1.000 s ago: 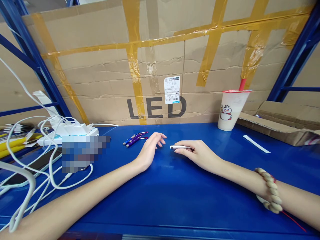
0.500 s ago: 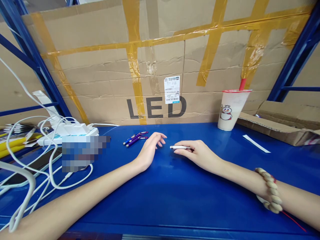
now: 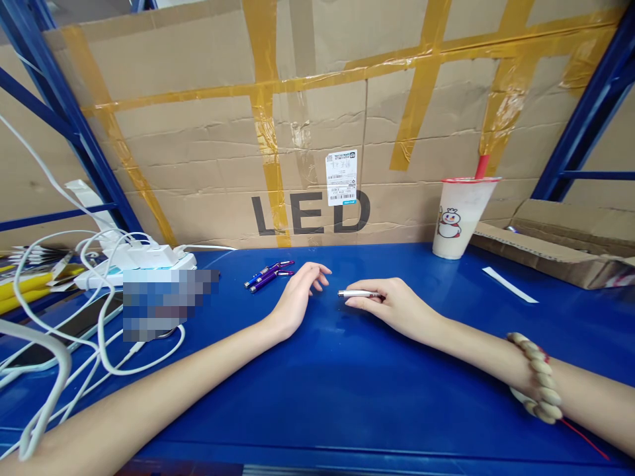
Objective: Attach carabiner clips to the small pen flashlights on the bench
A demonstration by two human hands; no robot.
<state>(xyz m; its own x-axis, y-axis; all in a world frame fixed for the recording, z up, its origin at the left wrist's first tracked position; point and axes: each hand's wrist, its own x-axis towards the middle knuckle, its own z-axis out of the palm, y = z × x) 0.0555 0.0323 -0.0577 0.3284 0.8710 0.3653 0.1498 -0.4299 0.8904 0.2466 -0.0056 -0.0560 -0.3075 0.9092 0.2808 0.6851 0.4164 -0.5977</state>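
My right hand holds a small silver pen-shaped metal tube between thumb and fingers, low over the blue tabletop. The tube lies level, its free end pointing left; its other end is hidden in the hand. My left hand rests on its edge to the left, fingers loosely bent and apart, holding nothing. Just beyond it lie a blue pen-shaped tube and a purple one, side by side with metal clips at their far ends. A beaded bracelet circles my right wrist.
At the left are a power strip, tangled white cables, a phone and a blurred-out patch. A drink cup, a white strip and an open cardboard tray stand or lie at right. A large taped carton closes the back.
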